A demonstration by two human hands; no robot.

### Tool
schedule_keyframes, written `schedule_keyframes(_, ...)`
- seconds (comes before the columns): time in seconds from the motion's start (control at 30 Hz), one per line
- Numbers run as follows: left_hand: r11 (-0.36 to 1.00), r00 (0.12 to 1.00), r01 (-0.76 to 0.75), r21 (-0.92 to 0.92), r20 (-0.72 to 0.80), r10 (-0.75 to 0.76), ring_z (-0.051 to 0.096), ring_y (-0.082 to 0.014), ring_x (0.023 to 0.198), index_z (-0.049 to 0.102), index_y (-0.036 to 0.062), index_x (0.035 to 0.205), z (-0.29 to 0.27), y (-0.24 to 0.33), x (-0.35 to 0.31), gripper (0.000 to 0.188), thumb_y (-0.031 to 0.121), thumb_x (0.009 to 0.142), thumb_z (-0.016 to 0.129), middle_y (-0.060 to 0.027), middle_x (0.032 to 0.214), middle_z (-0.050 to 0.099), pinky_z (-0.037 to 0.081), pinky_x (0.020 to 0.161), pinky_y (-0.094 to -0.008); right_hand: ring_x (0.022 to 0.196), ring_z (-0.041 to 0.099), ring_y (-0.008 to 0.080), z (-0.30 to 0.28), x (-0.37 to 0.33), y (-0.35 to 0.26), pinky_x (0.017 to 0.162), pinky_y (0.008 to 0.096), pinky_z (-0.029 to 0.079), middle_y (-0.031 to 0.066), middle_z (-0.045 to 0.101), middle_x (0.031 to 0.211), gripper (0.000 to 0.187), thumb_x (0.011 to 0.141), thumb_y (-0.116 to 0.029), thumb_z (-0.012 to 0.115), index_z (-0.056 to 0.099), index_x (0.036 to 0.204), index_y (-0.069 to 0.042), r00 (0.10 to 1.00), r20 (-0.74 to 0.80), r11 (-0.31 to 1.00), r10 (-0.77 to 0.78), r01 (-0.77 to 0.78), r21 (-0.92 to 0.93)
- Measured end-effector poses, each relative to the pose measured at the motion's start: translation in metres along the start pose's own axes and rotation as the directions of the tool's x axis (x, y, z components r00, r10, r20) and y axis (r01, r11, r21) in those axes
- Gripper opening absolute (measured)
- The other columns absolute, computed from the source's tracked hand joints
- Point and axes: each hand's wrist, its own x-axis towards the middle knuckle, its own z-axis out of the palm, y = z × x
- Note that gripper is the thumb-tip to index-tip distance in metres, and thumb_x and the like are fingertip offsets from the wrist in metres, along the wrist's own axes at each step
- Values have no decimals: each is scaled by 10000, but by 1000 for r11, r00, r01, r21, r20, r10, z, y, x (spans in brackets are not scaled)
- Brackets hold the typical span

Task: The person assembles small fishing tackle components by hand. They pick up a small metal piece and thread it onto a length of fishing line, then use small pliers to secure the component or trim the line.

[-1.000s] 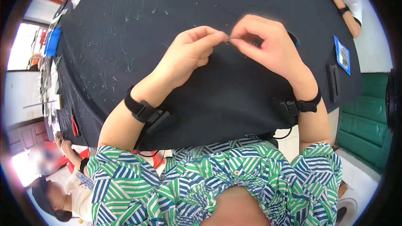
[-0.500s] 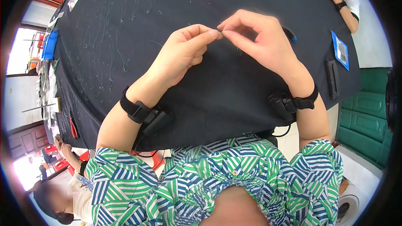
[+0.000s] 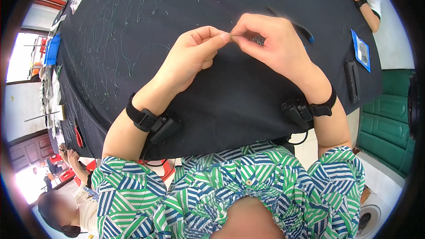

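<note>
Two bare hands meet fingertip to fingertip above the bench [image 3: 212, 106], which is covered in black cloth. Left hand [image 3: 192, 57]: thumb and forefinger pinched narrow, other fingers curled in. Right hand [image 3: 283, 42]: thumb and forefinger tips together, with a rounded gap behind them. Both pinch a tiny piece [image 3: 231, 37] right where the tips meet; too small to tell what it is. Some small metal bits [image 3: 257, 40] show through the right hand's finger gap, lying on the cloth.

A thin green thread curves over the cloth just left of the left hand. More threads [image 3: 129, 57] with small ends lie in loose rows on the bench's left part. Pliers [image 3: 306, 31] with a blue handle tip lie just behind the right hand, partly hidden by it. Farther right: a blue-edged packet [image 3: 361, 52], and nearer the person a long black case [image 3: 352, 82]. A red-handled tool [image 3: 78, 136] is near the left edge. Black wristbands [image 3: 142, 118] with boxes on both wrists. Two co-workers: one forearm [image 3: 364, 11] upper right, one person [image 3: 86, 210] lower left.
</note>
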Motion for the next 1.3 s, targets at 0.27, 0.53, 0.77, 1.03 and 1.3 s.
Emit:
schedule_keyframes(0.27,998,999,-40,54,-24,42,278,-4,518,606,50,998,3,0,-2,209,257,969,603,103,653,398,212,466,-183,757,677,184,-3,0,-6,683,277,529,99,682,842,125,825,-73,686,621,914,-13,994,33,980,105,-109,170)
schedule_keyframes(0.53,998,998,-49,49,-42,51,281,-5,524,615,45,1009,3,-2,-1,213,253,965,607,103,651,391,211,467,-184,779,672,146,-6,-1,-5,716,255,532,82,684,841,110,844,-48,668,631,935,1,989,66,973,131,-142,185)
schedule_keyframes(0.77,998,997,-45,41,-61,48,276,-5,517,615,42,1006,2,-3,-1,206,244,967,603,105,650,391,209,467,-184,752,666,139,-5,0,-5,683,256,525,86,681,833,111,831,-52,676,638,919,4,991,50,981,124,-130,143)
schedule_keyframes(1.03,980,992,-55,192,-98,75,384,-2,590,649,54,987,7,-5,-3,187,233,939,621,78,745,530,300,506,-173,714,653,222,-5,-1,-8,643,290,499,103,662,823,111,808,-73,674,653,896,-8,999,18,998,35,-34,-44)
schedule_keyframes(1.3,986,990,-86,140,-95,100,397,-5,602,658,47,1034,9,-6,-4,255,274,918,650,74,793,557,315,520,-179,747,644,243,-11,-1,-7,621,305,480,101,659,860,129,798,-68,676,661,917,-19,993,27,993,117,-116,-38)
